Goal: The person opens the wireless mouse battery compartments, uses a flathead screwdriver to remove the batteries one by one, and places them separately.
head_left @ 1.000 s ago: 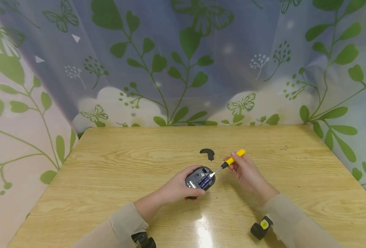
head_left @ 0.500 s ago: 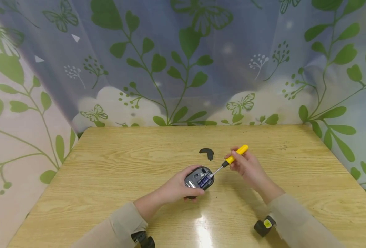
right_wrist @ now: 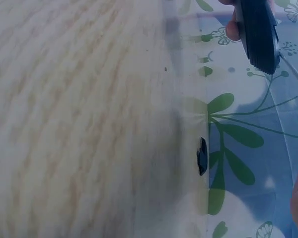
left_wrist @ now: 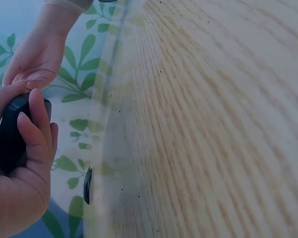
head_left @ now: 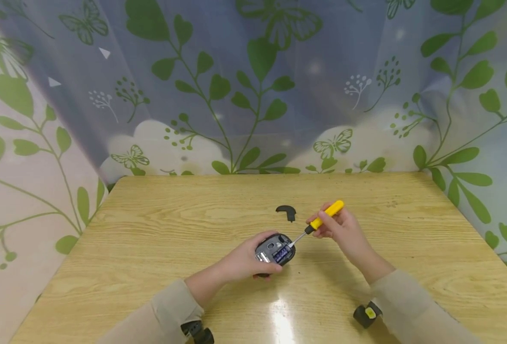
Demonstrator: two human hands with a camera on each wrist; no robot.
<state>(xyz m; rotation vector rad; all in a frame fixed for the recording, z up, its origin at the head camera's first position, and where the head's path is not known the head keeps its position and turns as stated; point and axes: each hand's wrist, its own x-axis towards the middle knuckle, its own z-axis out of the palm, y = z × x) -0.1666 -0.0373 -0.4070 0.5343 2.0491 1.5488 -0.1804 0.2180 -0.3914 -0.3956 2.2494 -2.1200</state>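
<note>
My left hand (head_left: 249, 260) grips a black computer mouse (head_left: 264, 247) by its edges, underside facing up. In its uncovered battery bay sit purple batteries (head_left: 281, 253). My right hand (head_left: 341, 231) pinches a screwdriver with a yellow handle (head_left: 327, 215), and the metal shaft slants down to the left. Its tip meets the mouse at the right end of the battery bay. In the left wrist view, fingers curl round the mouse (left_wrist: 12, 134). From the right wrist, the mouse (right_wrist: 258, 37) is seen edge-on with the screwdriver shaft (right_wrist: 294, 70) at its side.
A curved black battery cover (head_left: 287, 212) lies on the wooden table (head_left: 172, 215) just beyond the mouse. Behind the table hangs a leaf-patterned curtain (head_left: 210, 95). Each wrist carries a small black camera, such as the right wrist camera (head_left: 365, 314).
The screwdriver handle has risen slightly to the right, while its tip stays at the battery bay. The mouse has turned a little in my left hand and shifted slightly left.
</note>
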